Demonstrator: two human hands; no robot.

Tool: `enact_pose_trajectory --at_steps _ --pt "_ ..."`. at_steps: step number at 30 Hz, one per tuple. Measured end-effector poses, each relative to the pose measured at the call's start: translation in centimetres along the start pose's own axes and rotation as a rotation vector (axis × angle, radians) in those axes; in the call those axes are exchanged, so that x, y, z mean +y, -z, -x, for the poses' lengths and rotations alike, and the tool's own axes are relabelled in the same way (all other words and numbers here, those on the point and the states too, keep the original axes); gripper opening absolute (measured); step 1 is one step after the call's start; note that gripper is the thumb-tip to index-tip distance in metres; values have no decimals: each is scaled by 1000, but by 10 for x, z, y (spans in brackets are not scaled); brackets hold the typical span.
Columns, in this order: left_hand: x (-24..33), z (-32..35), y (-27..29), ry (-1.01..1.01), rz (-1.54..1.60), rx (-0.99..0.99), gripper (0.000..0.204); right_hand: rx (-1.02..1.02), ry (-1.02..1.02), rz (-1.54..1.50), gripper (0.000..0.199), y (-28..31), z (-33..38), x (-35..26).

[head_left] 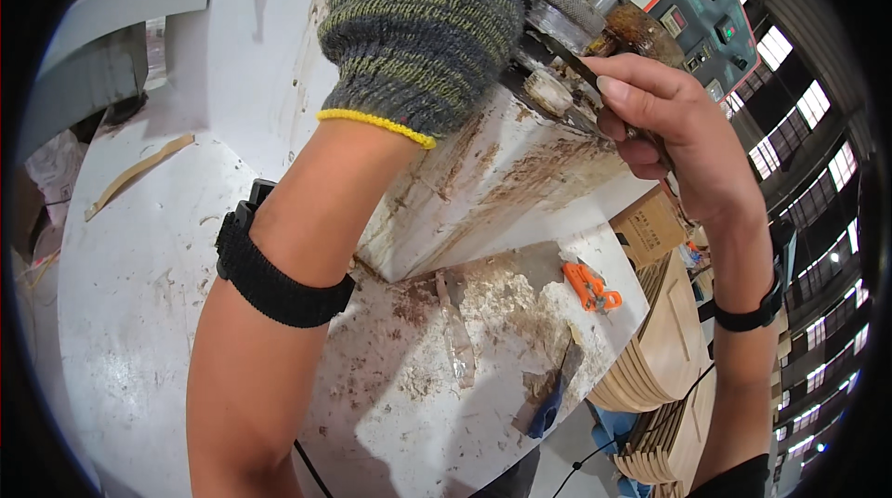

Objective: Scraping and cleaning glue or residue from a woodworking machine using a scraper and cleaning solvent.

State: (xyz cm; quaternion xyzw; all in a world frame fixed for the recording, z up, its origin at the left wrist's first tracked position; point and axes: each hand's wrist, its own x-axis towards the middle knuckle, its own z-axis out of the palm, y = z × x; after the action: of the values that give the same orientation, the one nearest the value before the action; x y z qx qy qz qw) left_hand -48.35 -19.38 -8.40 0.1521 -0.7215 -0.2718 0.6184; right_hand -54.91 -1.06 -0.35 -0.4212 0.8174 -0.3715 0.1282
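My left hand [423, 29] wears a dark grey and yellow-green striped knit glove with a yellow cuff. It reaches to the machine's head at the top, beside the knurled metal rollers [571, 10]. Bare fingertips show past the glove, but most of its fingers are hidden. Closed around a thin dark metal strip-like tool [574, 61] is my bare right hand [664, 117]. The tool's tip lies against the lower roller or just under it; I cannot tell which. Below the rollers is a whitish, residue-covered part [548, 92].
The machine's white body [465, 191] is stained brown. On the white table [139, 247] lie an orange tool [590, 287], a flat scraper-like piece [456, 345], a blue-handled tool [548, 410] and a tan strip [139, 177]. Stacked curved wood panels [664, 340] and a control panel [706, 19] stand right.
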Motion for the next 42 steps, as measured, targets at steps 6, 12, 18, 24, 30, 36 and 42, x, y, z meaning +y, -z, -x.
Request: enact_pose_trajectory --at_steps 6,12,18,24,30,36,42 --pt "-2 0 -4 -12 -56 75 34 -170 -91 41 35 17 -5 -14" --pt "-15 0 -11 -90 -55 54 31 -89 -22 91 36 13 17 8" --pt "-13 0 -5 -80 -104 35 46 -127 26 -310 43 13 40 28" --pt "-14 9 7 -194 -117 37 45 -342 41 -718 44 12 57 64" --pt "27 96 35 -125 375 -58 42 -411 -55 -721 45 -1 82 87" --pt "77 110 57 184 245 -719 30 -563 -111 -722 44 -9 101 93" --pt "64 129 73 325 453 -723 31 -467 -176 -779 44 3 131 104"
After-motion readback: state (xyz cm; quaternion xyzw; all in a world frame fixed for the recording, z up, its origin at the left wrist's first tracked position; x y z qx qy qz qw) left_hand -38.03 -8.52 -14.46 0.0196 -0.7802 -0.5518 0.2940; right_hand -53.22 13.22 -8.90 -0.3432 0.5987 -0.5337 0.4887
